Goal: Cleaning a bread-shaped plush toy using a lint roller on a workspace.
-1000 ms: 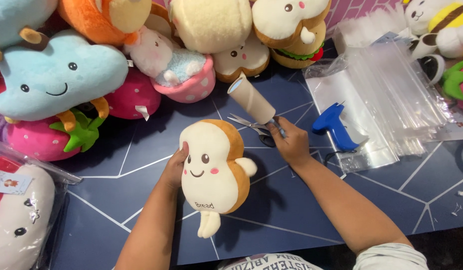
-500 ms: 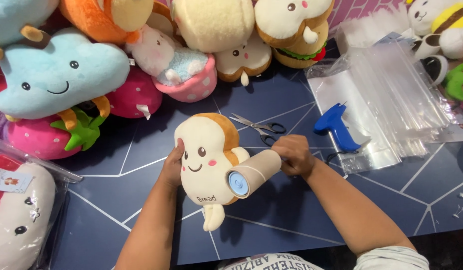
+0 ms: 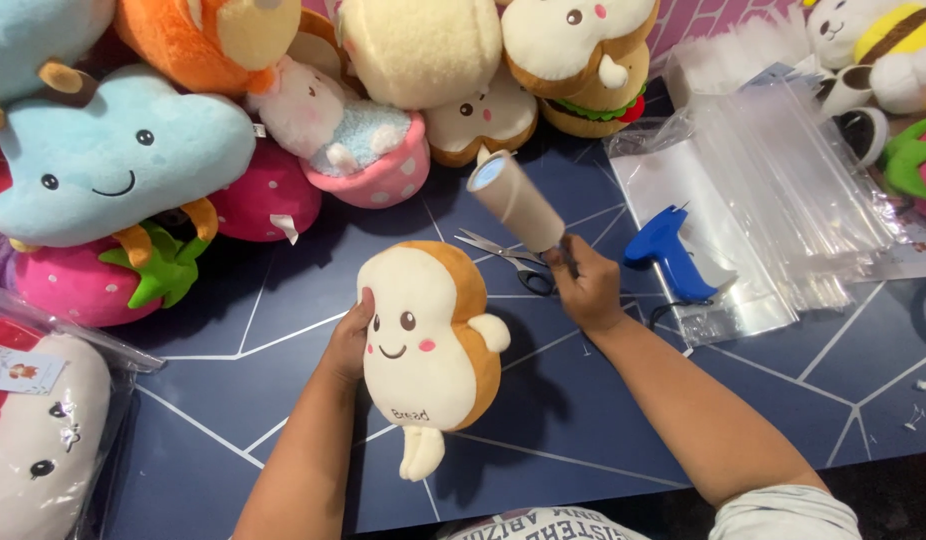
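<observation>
Blue table (image 3: 683,430): bread plush (image 3: 423,350) in left hand (image 3: 348,335); right hand (image 3: 583,290) lifts lint roller (image 3: 515,202).

Looked like small plush-toy packing workspace. Dark blue table (image 3: 683,420) with white line pattern was crowded along far edge with plush toys: cloud (image 3: 113,170), strawberries (image 3: 73,285), burger (image 3: 583,60). Stack of clear plastic bags (image 3: 783,190), blue tagging gun (image 3: 668,250), scissors (image 3: 508,258) lay alongside. One white plush already sat bagged (image 3: 43,440).
</observation>
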